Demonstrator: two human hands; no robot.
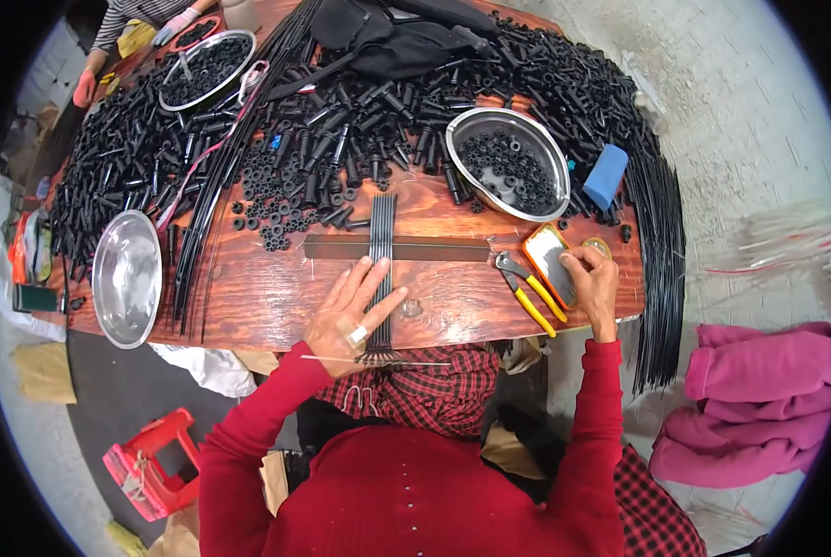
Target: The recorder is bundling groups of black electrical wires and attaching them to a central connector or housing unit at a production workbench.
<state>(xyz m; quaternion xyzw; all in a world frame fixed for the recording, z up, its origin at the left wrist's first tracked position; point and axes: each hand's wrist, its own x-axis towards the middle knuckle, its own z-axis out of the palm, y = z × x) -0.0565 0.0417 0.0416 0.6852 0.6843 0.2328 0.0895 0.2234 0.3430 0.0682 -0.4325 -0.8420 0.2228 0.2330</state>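
My left hand point(350, 311) lies flat with its fingers spread, pressing the edge of a bundle of thin black strips point(383, 223). The strips cross over a dark flat bar point(443, 249) on the table. White tape wraps one finger, and a thin pale stick crosses by the heel of this hand. My right hand point(595, 283) has its thumb and fingers pinched together over a flat orange-rimmed, pale-faced rectangular container or case point(549, 257); what the fingertips hold is hidden. Left of it lie pliers with yellow handles point(532, 294).
Black tubular parts point(341, 139) heap across the far side of the wooden table point(248, 325). A metal bowl point(556, 148) holds black rings; another bowl point(126, 278) stands at left. A blue block point(606, 176) and long black strips point(661, 278) are at right. Another person's gloved hand point(176, 26) is far left.
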